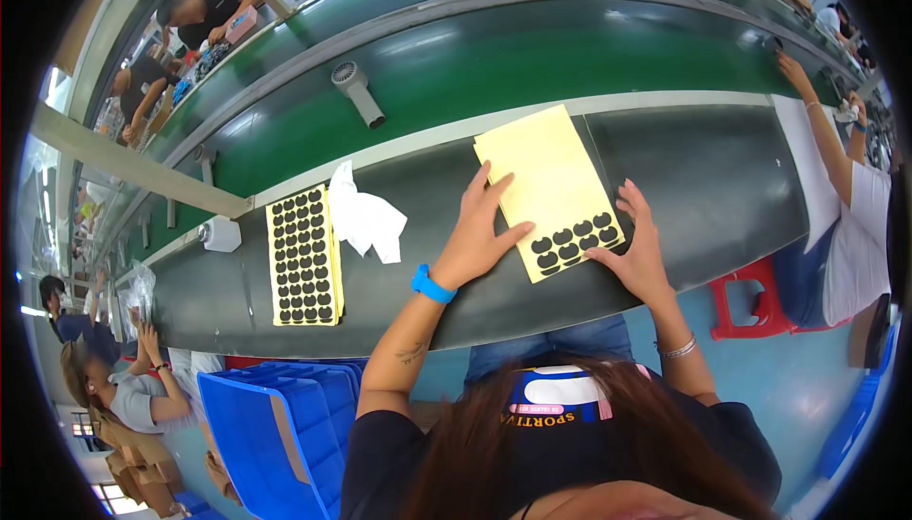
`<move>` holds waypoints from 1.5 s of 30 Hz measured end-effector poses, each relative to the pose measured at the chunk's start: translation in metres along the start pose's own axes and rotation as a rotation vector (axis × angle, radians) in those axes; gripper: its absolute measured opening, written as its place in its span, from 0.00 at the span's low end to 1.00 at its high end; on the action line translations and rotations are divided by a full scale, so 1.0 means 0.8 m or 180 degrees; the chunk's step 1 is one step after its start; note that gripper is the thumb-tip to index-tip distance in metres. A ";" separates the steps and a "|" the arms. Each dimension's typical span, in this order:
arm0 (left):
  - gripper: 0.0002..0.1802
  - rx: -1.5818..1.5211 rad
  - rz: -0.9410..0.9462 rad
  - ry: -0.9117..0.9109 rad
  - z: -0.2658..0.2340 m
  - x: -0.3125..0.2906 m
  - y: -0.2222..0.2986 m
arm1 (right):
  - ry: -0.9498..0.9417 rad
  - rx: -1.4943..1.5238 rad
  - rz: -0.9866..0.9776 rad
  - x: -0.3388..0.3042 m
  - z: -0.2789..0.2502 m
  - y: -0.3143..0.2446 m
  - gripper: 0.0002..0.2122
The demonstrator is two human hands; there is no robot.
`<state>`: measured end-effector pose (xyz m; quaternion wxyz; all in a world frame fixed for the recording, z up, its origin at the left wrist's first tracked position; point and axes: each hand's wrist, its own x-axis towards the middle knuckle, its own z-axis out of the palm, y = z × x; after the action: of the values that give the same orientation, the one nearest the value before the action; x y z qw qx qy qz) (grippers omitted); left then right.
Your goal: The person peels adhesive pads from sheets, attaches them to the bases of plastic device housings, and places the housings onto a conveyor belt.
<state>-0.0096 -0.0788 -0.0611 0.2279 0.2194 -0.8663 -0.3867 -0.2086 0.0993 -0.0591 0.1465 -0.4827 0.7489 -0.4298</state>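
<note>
A pale yellow backing sheet [546, 173] lies at a slant on the dark worktable in front of me. Rounded black stickers [575, 239] fill the rows at its near end, while the rest of its surface is bare. My left hand [480, 230], a blue band on its wrist, rests along the sheet's left edge with fingers spread. At the near right corner is my right hand [638, 246], fingers apart, its thumb by the last stickers. Left of them lies a stack of yellow sheets [304, 259] covered with black stickers. Crumpled white tissue [369, 221] sits beside that stack.
Beyond the worktable [698, 178] runs a green conveyor belt [437, 83] carrying a grey handheld fan [357, 93]. A small white box [220, 234] stands by a metal post. Blue crates [275, 425] and a red stool [750, 302] flank me. Co-workers sit on both sides.
</note>
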 end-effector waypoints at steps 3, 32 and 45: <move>0.36 -0.1110 -0.0669 0.0392 0.005 -0.002 0.010 | -0.0343 -0.0333 -0.0292 0.009 -0.009 -0.003 0.50; 0.21 -0.1553 0.0088 0.1682 -0.033 0.041 0.026 | -0.0300 -0.0716 -0.0653 0.020 0.013 0.002 0.37; 0.12 -0.4050 0.4145 0.2806 -0.124 -0.034 0.340 | -0.0059 -0.0848 -0.0828 0.018 0.024 0.008 0.34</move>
<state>0.0125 0.0443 0.2017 0.7689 -0.3350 -0.2891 -0.4616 -0.2068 0.0787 -0.0724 0.0313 -0.5946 0.7290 -0.3377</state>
